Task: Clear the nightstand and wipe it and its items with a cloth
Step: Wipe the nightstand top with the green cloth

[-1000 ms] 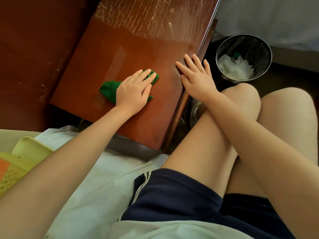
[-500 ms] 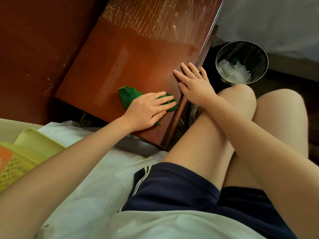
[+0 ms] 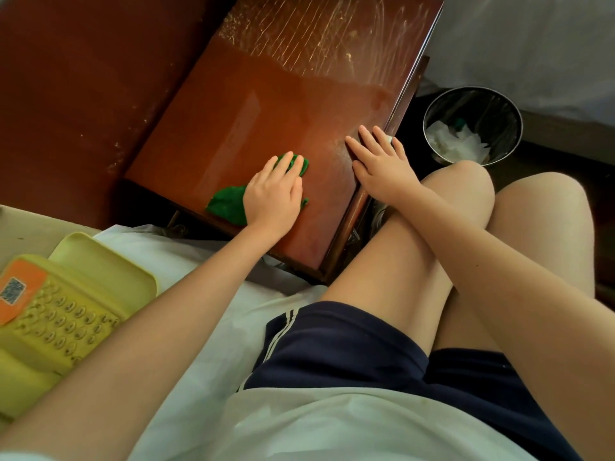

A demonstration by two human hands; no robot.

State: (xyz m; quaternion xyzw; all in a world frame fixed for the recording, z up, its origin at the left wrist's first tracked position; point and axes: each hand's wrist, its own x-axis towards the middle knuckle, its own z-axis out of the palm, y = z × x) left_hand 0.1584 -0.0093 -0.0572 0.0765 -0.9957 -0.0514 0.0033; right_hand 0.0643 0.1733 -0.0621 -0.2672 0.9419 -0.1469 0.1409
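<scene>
Left hand (image 3: 274, 194) flat on green cloth (image 3: 228, 202) on nightstand (image 3: 249, 111) top; right hand (image 3: 382, 164) flat at its edge, neither grasping.

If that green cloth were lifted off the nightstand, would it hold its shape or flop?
Probably flop: the small green cloth lies crumpled under the flat left hand. Likely light, since it looks thin. It probably slides easily on the glossy brown wooden nightstand top.

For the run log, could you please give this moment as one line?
step: wiping nightstand | left hand: presses green cloth | right hand: flat at its edge | far end: streaky
</scene>
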